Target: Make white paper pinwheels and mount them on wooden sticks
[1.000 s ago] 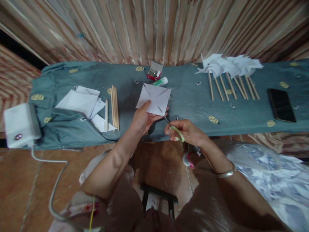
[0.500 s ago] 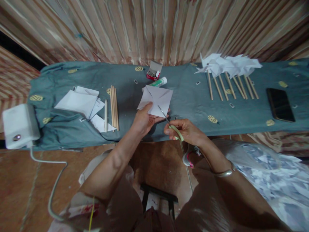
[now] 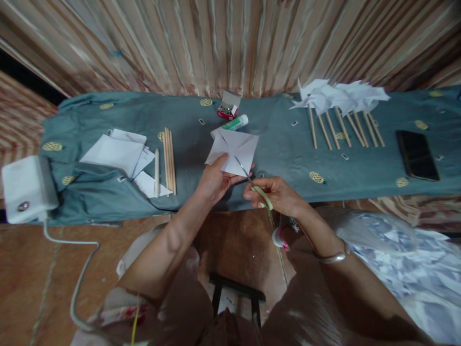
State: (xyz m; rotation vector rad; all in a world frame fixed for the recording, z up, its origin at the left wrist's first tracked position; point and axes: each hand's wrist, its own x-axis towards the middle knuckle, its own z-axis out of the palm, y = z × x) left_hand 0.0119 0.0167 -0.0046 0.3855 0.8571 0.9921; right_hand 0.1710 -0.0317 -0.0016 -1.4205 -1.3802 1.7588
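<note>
Hanging behind everything, the curtain (image 3: 223,43) is the largest thing, and before it spreads the cloth (image 3: 288,154) with yellow pineapple prints. On it, the pinwheels (image 3: 340,97) lie toward the right end, and the sheets (image 3: 113,153) toward the left, with the sticks (image 3: 170,161) beside them. The left hand (image 3: 216,179) holds the paper square (image 3: 235,144) over the middle of the cloth, with the thumb above and the fingers below. The right hand (image 3: 276,193) has its fingers bent around the handles of the scissors (image 3: 265,199), whose visible blade lies over the paper square and points to its centre. Smaller are the red box (image 3: 227,112) and, nearer to the paper square, the green-white tube (image 3: 235,123). In my judgement, one snip too long could pass the centre and separate a corner, because what look like slits from the far corners run to the same middle. The lower fingers could also be nicked, since they are close to the blades and partly hidden by the paper. The box and the tube may carry print, but it is too small to read.
</note>
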